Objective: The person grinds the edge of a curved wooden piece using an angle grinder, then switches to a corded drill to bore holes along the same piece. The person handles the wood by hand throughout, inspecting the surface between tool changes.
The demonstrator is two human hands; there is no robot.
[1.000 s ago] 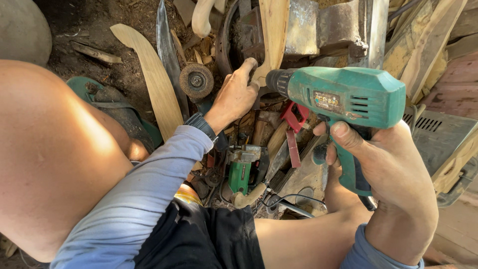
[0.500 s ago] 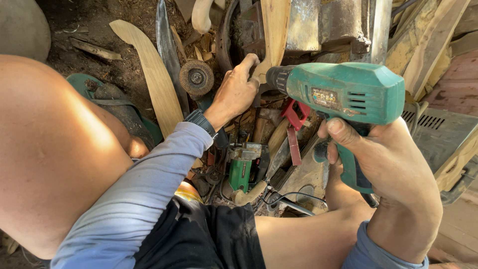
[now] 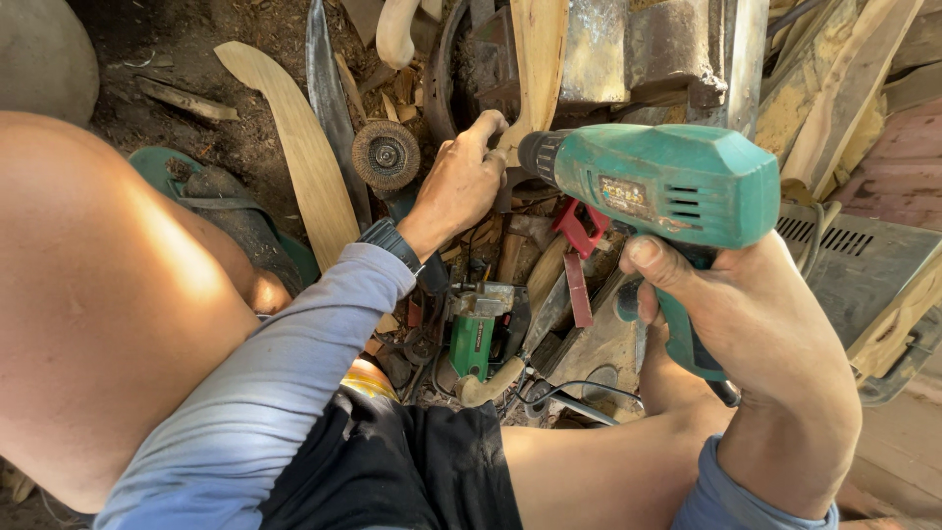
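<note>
1. Your right hand [image 3: 775, 344] is wrapped tight around the grip of the green electric drill [image 3: 667, 182], its chuck pointing toward nine o'clock at the pale wooden piece [image 3: 538, 69]. That piece stands upright at twelve o'clock, and your left hand [image 3: 461, 186] is closed around its lower end. Those fingers sit just beside the chuck. If the drill slips off the wood, they are first in its path.
2. The wood seems held by that hand alone; whether the rusty metal block [image 3: 628, 49] behind it clamps it I cannot tell. If it is loose, the drill could twist it out of your grasp.
3. Your bare left knee [image 3: 108, 294] at nine o'clock is open to chips.
4. The curved wooden slat [image 3: 299, 147] and the long dark blade [image 3: 329, 98] lie at eleven o'clock, near your left forearm. A jerk could drag your sleeve across the edge.
5. The small green power tool [image 3: 476, 334] and the black cables [image 3: 569, 397] at six o'clock lie between your legs. Shifting your feet could snag them.
6. The wire brush wheel [image 3: 386, 154] lies loose beside your left wrist and could roll.
</note>
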